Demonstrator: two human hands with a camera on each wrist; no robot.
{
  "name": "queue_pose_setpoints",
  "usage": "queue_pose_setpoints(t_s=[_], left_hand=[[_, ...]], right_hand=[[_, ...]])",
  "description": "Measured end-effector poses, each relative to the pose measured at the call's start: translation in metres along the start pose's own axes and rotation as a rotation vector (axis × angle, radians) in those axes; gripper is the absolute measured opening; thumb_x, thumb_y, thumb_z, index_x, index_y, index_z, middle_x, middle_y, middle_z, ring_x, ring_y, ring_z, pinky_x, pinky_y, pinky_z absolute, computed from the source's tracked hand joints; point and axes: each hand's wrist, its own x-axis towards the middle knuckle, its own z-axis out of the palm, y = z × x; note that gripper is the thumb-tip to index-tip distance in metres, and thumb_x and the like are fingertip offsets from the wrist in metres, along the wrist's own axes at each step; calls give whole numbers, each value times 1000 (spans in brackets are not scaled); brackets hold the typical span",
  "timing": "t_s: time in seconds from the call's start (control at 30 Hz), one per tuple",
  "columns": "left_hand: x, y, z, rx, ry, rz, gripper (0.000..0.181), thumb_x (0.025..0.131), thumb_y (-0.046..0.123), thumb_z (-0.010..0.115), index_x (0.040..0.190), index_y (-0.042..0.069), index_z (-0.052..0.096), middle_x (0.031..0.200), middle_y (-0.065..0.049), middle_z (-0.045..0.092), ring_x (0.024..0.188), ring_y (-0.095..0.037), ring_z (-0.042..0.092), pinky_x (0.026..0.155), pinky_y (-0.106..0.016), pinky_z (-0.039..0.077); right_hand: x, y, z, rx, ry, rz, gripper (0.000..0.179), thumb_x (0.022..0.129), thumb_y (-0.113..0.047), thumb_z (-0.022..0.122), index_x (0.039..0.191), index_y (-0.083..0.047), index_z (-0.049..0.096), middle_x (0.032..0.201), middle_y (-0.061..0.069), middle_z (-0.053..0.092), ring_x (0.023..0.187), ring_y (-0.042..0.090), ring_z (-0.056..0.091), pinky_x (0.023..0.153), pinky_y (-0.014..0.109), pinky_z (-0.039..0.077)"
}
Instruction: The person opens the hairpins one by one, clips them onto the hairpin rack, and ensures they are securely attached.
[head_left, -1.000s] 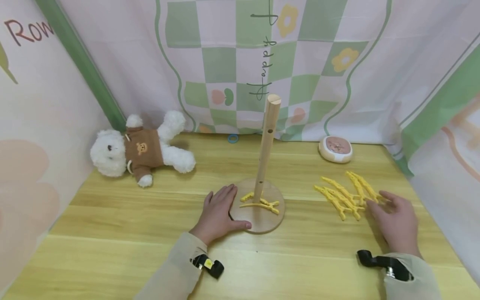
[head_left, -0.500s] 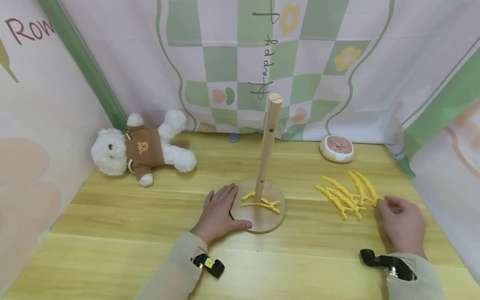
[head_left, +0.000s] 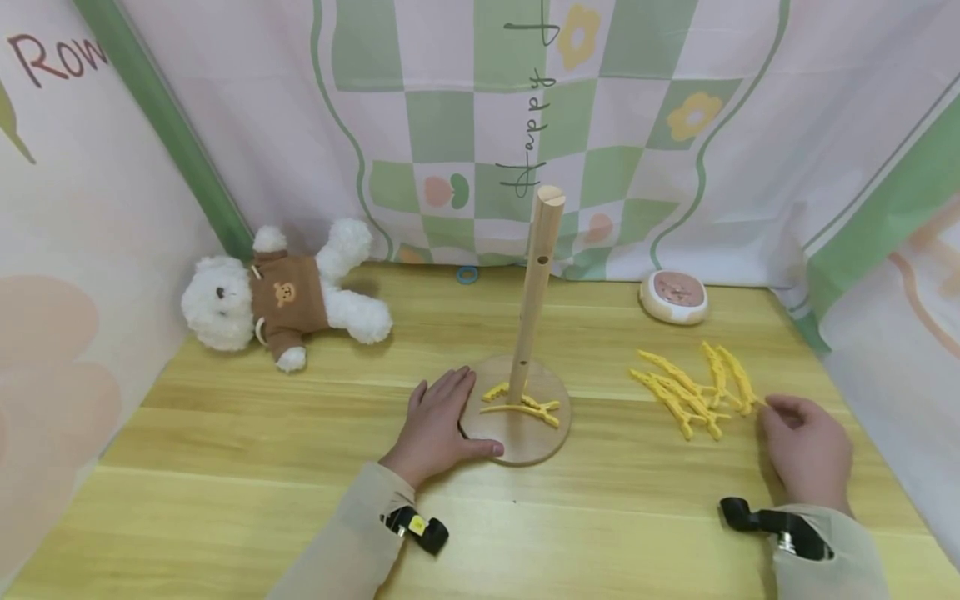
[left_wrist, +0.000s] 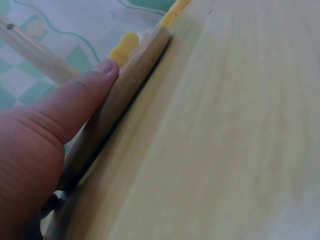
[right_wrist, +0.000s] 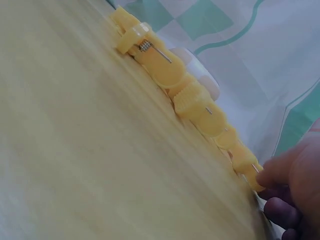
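In the head view my left hand (head_left: 435, 433) rests at the left edge of a round wooden base (head_left: 547, 442), fingers extended along it. Its thumb presses on the rim, as the left wrist view also shows. From the base rises a wooden post (head_left: 534, 292) with holes, and yellow branch-shaped pieces (head_left: 542, 411) lie at its foot. My right hand (head_left: 806, 454) pinches the near end of a yellow branch-shaped clip (head_left: 738, 375) between thumb and forefinger. Several similar yellow clips (head_left: 675, 400) lie beside it. The right wrist view shows metal springs on the yellow pieces (right_wrist: 205, 120).
A white plush toy (head_left: 288, 292) in a brown top lies at the back left. A blue ring (head_left: 467, 275) sits near the patterned curtain (head_left: 438, 125). At the back right is a rounded white device (head_left: 675, 297) on the wooden table (head_left: 262, 508).
My right hand has shifted slightly right, and its fingers have closed on the clip's end. The clips at the right have turned and shifted a little. The left hand stays on the base.
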Motion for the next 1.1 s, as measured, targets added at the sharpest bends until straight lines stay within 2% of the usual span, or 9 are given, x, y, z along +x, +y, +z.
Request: queue_pose_setpoints(t_s=[0.2, 0.4, 0.53, 0.67, 0.8, 0.9, 1.0, 1.03, 1.1], left_hand=[[0, -1, 0, 2, -2, 1, 117, 71, 72, 76, 158, 7, 31, 164, -8, 28, 151, -28, 23, 120, -58, 8], [0, 0, 0, 1, -1, 2, 117, 71, 72, 76, 158, 6, 31, 164, -8, 28, 151, -28, 23, 120, -59, 9], [0, 0, 0, -1, 2, 6, 117, 72, 71, 76, 157, 6, 31, 164, -8, 28, 151, -28, 23, 120, -59, 9], [0, -1, 1, 4, 3, 8, 117, 72, 72, 75, 158, 6, 31, 164, -8, 28, 151, -28, 23, 120, -58, 9], [1, -1, 1, 5, 0, 6, 117, 72, 73, 75, 158, 7, 31, 164, -8, 28, 151, -28, 22, 120, -58, 9], [1, -1, 1, 3, -3, 2, 117, 72, 73, 74, 158, 7, 31, 164, -7, 27, 151, -28, 22, 120, -58, 8], [1, -2, 1, 9, -9, -1, 117, 72, 73, 74, 158, 7, 30, 164, -7, 27, 151, -27, 22, 120, -58, 8], [1, -1, 0, 10, -9, -1, 117, 72, 73, 74, 158, 7, 30, 164, -7, 27, 151, -27, 22, 120, -58, 8], [1, -1, 0, 12, -11, -1, 117, 72, 73, 75, 158, 7, 30, 164, -7, 27, 151, -27, 22, 120, -58, 8]], right_hand=[[0, 2, 0, 36, -5, -29, 54, 99, -41, 58, 136, -3, 61, 120, 22, 65, 77, -5, 45, 67, 25, 37], [2, 7, 1, 8, -38, -117, 58, 96, -39, 66, 137, 0, 58, 114, 24, 65, 73, -9, 44, 68, 26, 37], [3, 8, 1, -13, -57, -107, 63, 96, -39, 65, 141, 4, 53, 119, 29, 62, 84, 12, 56, 70, 30, 38], [4, 6, -1, -44, -58, -116, 65, 95, -38, 65, 136, 11, 53, 125, 38, 56, 105, 47, 56, 80, 50, 44], [2, 3, -2, -31, -34, -64, 62, 94, -37, 65, 133, 11, 55, 131, 37, 55, 116, 53, 51, 93, 62, 39], [0, 0, -3, 27, -4, 12, 63, 94, -41, 65, 140, 1, 54, 135, 29, 58, 96, 22, 63, 88, 41, 44], [-3, -3, -2, 92, 27, 36, 64, 96, -44, 63, 147, -7, 50, 138, 25, 58, 77, -11, 49, 74, 18, 41], [-4, -4, -1, 103, 39, 18, 63, 97, -44, 61, 148, -9, 50, 138, 25, 58, 73, -18, 41, 68, 14, 37], [-6, -6, 0, 130, 55, -34, 61, 99, -42, 59, 149, -9, 48, 138, 27, 56, 74, -21, 40, 65, 9, 37]])
